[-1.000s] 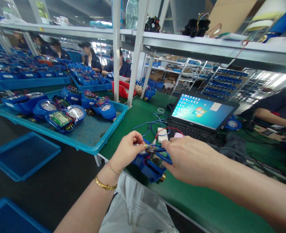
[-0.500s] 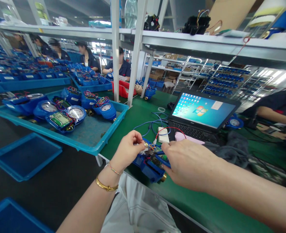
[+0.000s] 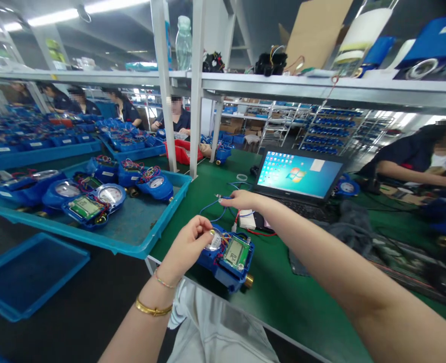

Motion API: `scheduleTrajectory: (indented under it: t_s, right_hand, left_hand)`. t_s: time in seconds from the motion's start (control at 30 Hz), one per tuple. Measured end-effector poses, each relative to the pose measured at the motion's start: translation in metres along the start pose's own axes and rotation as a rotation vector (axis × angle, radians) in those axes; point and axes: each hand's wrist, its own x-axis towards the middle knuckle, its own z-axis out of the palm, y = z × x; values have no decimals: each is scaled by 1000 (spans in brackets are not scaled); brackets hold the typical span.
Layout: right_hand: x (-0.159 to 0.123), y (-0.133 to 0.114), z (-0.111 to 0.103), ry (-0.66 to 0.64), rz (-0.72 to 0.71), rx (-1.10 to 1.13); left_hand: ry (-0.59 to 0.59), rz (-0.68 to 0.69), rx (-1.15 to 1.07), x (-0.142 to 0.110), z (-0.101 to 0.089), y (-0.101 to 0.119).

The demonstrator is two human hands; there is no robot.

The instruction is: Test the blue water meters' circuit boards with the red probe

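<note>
Pinching with thumb and forefinger drawn together, the left hand [image 3: 187, 242] has hold of a small yellowish piece [image 3: 212, 232] at the edge of the round dial [image 3: 213, 243] of a blue meter [image 3: 226, 277]; its other fingers are curled in toward the palm. The meter sits on the green table [image 3: 283, 302], directly under and to the right of this grip, near the table's front edge. Just right of the pinch, thin coloured wires [image 3: 226, 237] run between the dial and a display board [image 3: 237, 253] that lies face up on the meter's body, and a brass fitting [image 3: 249, 281] juts out farther right and nearer the person. Beyond the left grip and to its right, the right hand [image 3: 243, 199] reaches over the table with fingers bent downward; a slim tool [image 3: 218, 196] with a metal tip pokes out past its fingertips, but the fingers hide most of it, so I cannot tell whether they are clasping it or only touching it. A blue cable [image 3: 208, 205] loops just below this hand, and a white box [image 3: 247, 220] lies under its wrist, with a white connector [image 3: 234, 227] between the box and the meter. An open laptop [image 3: 298, 174] stands beyond and to the right of the right hand. Well left of both grips, a blue tray [image 3: 141, 251] holds several more meters [image 3: 86, 207].
</note>
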Motion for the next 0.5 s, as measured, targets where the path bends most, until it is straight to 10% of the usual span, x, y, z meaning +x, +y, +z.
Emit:
scheduleTrajectory:
  t_s: [0.2,0.5]
  right_hand:
    - [35,19,25,135,-27,289]
    - [-3,72,67,-44,-36,273]
  left_hand:
    - [1,6,6,-3,-2,-1]
    - [59,68,36,-4,0,-14]
